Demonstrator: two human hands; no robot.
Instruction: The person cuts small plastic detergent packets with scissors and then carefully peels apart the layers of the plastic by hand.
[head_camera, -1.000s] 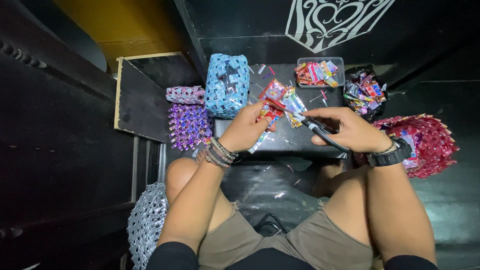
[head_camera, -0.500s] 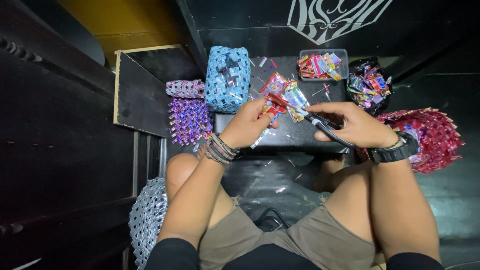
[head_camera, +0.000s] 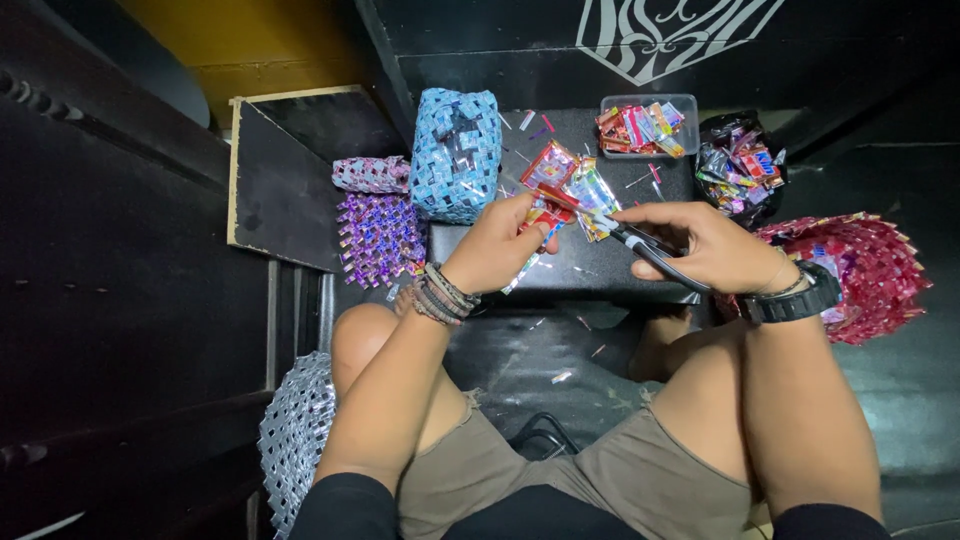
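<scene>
My left hand (head_camera: 500, 250) pinches a red foil wrapper (head_camera: 548, 200) over a low black table (head_camera: 600, 265). My right hand (head_camera: 705, 245) grips black-handled scissors (head_camera: 640, 245), whose blades point left at the wrapper. Other shiny wrappers (head_camera: 590, 185) lie on the table just beyond the hands. Beaded bracelets sit on my left wrist, a black watch on my right.
A blue woven wrapper bag (head_camera: 455, 150), a purple woven piece (head_camera: 378, 238) and a small pink one (head_camera: 370, 175) lie at left. A clear tray of wrappers (head_camera: 645, 125), a black bag of wrappers (head_camera: 740, 165) and a red woven piece (head_camera: 860, 275) sit right. A silver woven item (head_camera: 295, 440) rests by my left knee.
The view shifted slightly. Both hands stay over the table with the wrapper and scissors; the scissors have edged closer to the wrapper.
</scene>
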